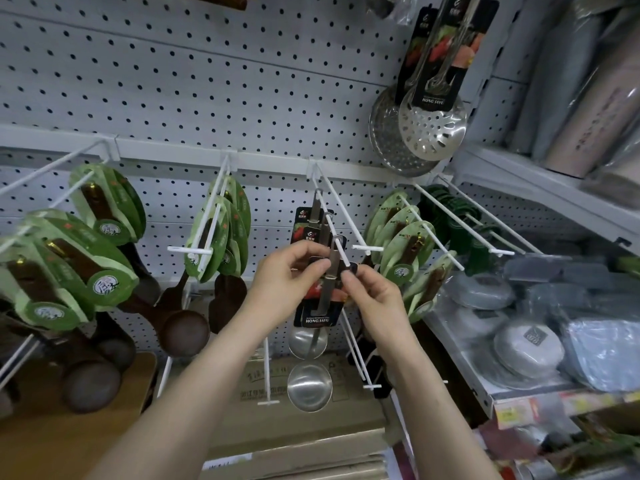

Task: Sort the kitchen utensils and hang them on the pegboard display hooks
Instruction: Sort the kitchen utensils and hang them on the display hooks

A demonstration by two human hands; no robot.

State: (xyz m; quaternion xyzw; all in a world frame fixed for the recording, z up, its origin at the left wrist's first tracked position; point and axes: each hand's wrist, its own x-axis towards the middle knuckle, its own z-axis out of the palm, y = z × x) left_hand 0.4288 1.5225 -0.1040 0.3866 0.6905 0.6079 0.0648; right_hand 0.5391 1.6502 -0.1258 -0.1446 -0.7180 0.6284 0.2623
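A white pegboard (194, 81) fills the wall, crossed by a horizontal rail (173, 154) from which long white hooks project outward. To the right, a metal shelf (485, 389) carries stacked grey wrapped packages (530, 344). At left, two hooks hold dark wooden ladles (183, 330) on green backing cards (110, 282), and a further group of green-carded utensils (221, 237) hangs left of centre; another set (401, 244) hangs right of centre. Upper right, perforated steel skimmers (433, 129) hang with black printed cards. At centre, a white hook (332, 220) carries steel ladles on black cards, with one ladle bowl (307, 341) above another (309, 386), both hanging below the hands. The left hand (287, 282) pinches the top of the frontmost steel ladle (327, 289) between thumb and fingers, at the handle's hanging hole. The right hand (374, 299) is narrowed to a pinch, thumb and forefinger closed on the hook tip (346, 263) just beside the ladle handle. The ladle's hole sits at the hook's outer end, its black card (317, 317) hanging between the two wrists. A cardboard box (273, 379) stands below behind the hooks.
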